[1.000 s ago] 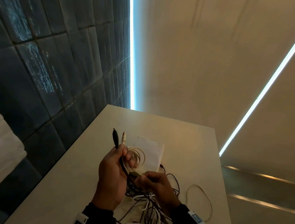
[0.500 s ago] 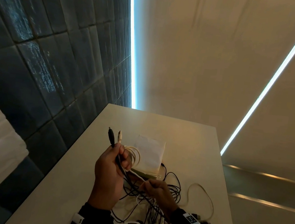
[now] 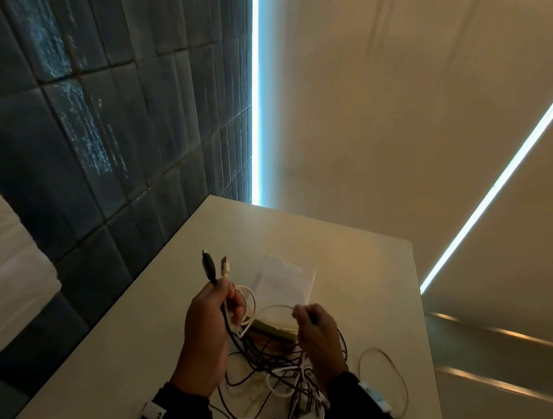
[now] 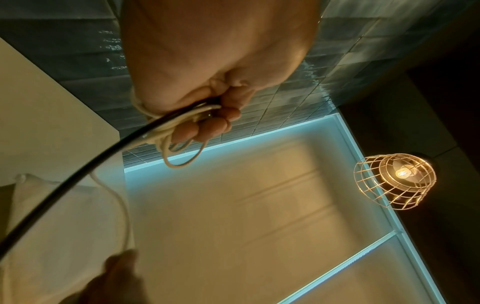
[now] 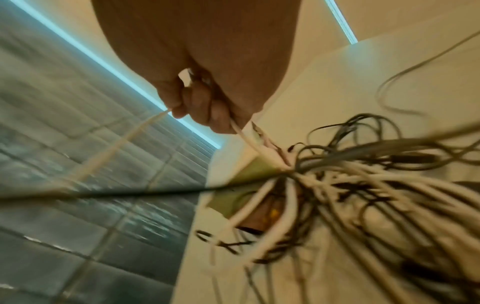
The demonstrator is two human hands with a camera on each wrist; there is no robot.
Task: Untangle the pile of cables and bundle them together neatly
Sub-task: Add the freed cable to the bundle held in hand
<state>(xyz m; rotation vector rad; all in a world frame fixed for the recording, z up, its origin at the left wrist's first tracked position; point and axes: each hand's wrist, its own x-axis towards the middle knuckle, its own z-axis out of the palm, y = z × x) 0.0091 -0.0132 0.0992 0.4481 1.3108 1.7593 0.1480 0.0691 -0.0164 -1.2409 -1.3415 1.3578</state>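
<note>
Two hands: both of mine are raised over the pale surface (image 3: 349, 252), each curled round cable.
Left hand: my left hand (image 3: 209, 332) grips a black cable (image 3: 208, 267) and a white cable (image 3: 226, 267) together; their plug ends stick up past the thumb side of the fist.
Left hand, wrist view: my fingers (image 4: 221, 121) are folded over several cream loops of the white cable (image 4: 182, 156), with the black cable (image 4: 78, 176) running out of the fist toward the camera.
Right hand: my right hand (image 3: 317, 338) pinches the white strand at its fingertips; from there the strand arcs across to the loops at my left hand.
Right hand, wrist view: the fingers (image 5: 200, 107) are closed on the white strand, which leaves them on both sides, one end going down into the tangle.
Cable pile: the knot of black and white cables (image 3: 284, 372) lies on the surface below and between my hands, touching it; strands rise from it to both fists.
Loose loop: a thin pale cable loop (image 3: 397, 378) lies flat just outside my right hand.
Paper: a white sheet (image 3: 286, 279) sits beyond my hands, on something flat and greenish whose nature I cannot tell.
Blur: the right wrist view is smeared, so single strands in the pile cannot be separated.
</note>
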